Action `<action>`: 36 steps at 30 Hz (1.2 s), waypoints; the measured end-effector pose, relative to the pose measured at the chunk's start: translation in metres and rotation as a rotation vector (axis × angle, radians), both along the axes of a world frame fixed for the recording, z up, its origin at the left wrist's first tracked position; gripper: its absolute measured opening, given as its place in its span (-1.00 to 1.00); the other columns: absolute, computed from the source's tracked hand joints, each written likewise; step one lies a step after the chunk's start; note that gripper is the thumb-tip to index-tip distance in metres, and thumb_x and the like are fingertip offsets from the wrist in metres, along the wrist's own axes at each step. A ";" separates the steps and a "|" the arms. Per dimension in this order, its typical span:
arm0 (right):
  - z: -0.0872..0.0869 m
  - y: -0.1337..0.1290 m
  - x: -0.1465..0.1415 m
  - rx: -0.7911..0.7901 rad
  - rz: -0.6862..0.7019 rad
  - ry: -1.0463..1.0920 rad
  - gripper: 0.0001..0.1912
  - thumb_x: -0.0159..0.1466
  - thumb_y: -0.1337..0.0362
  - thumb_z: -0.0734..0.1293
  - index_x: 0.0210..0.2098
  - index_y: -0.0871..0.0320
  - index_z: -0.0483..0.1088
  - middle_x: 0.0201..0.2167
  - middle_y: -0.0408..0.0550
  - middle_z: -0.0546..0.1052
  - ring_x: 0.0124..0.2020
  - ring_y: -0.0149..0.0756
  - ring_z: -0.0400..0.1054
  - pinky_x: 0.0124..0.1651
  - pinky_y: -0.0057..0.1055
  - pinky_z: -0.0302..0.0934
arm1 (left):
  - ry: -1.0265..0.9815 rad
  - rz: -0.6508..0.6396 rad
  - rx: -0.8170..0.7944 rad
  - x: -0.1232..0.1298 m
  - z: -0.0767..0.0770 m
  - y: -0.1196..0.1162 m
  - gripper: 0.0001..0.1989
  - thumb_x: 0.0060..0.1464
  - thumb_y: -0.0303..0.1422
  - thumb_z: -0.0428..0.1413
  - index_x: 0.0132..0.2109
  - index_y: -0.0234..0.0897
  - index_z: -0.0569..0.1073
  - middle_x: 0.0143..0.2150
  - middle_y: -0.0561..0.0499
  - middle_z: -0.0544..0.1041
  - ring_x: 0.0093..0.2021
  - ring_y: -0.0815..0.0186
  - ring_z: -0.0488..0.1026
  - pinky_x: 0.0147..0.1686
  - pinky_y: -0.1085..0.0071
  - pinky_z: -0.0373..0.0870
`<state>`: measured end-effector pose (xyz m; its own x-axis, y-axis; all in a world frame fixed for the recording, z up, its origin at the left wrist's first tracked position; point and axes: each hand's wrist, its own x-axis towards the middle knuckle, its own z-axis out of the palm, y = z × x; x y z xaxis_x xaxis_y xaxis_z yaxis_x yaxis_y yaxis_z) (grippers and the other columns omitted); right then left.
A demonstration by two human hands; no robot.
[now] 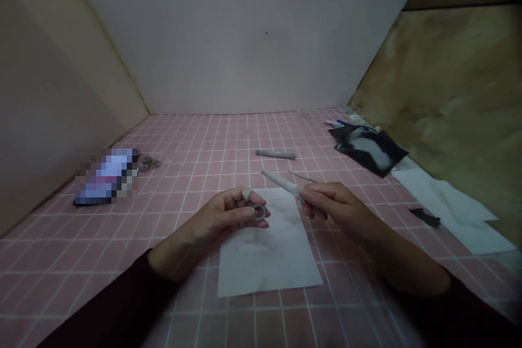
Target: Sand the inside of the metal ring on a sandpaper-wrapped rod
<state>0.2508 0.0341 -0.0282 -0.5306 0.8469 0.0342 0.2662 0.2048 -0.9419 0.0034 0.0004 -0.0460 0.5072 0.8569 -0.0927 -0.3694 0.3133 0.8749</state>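
My left hand [216, 217] holds a narrow metal ring [259, 211] between thumb and fingertips, and one fingertip is wrapped in a pale bandage or tape [246, 193]. My right hand [338, 209] grips a slim white-wrapped handle [283, 184], its far end pointing up and left. A thin metal wire or needle [304, 176] lies just beyond it, and I cannot tell if the two are joined. Both hands hover over a sheet of smudged white paper [265, 250]. The ring and the handle are close together but not visibly touching.
The pink grid-tiled surface [196, 157] holds a grey stick [275, 154], a pixelated flat object [106, 176], small metal rings [144, 163], a black-and-white cloth [369, 147], pens [342, 123] and white sheets [444, 209] with a dark strip [426, 217]. Walls enclose three sides.
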 end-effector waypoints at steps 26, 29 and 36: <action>-0.009 0.019 -0.011 0.286 -0.109 -0.377 -0.66 0.32 0.20 0.14 -0.53 0.20 0.33 -0.61 -0.19 0.26 -0.51 -0.41 0.19 -0.40 -0.47 0.03 | 0.225 0.145 0.032 0.001 -0.008 0.005 -0.82 -0.10 -0.41 0.26 -0.30 -0.33 0.46 -0.50 0.06 0.48 -0.48 0.43 0.40 -0.40 0.50 0.27; -0.006 0.022 -0.013 0.298 -0.100 -0.410 -0.68 0.32 0.22 0.14 -0.51 0.20 0.33 -0.62 -0.21 0.25 -0.53 -0.42 0.17 -0.41 -0.48 0.01 | 0.239 0.152 0.035 0.001 -0.007 0.005 -0.82 -0.11 -0.41 0.25 -0.30 -0.33 0.47 -0.51 0.06 0.47 -0.49 0.42 0.40 -0.42 0.50 0.25; 0.000 0.029 -0.019 0.354 -0.070 -0.466 -0.73 0.30 0.25 0.18 -0.47 0.21 0.37 -0.58 -0.18 0.30 -0.49 -0.42 0.19 -0.37 -0.47 0.00 | 0.239 0.165 0.023 0.001 -0.008 0.005 -0.85 -0.11 -0.42 0.23 -0.31 -0.33 0.47 -0.55 0.05 0.47 -0.50 0.41 0.39 -0.46 0.50 0.24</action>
<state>0.2314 0.0636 -0.0286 -0.5010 0.8599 0.0977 0.6596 0.4525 -0.6002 0.0045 0.0053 -0.0539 0.3265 0.9293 -0.1725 -0.1964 0.2452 0.9494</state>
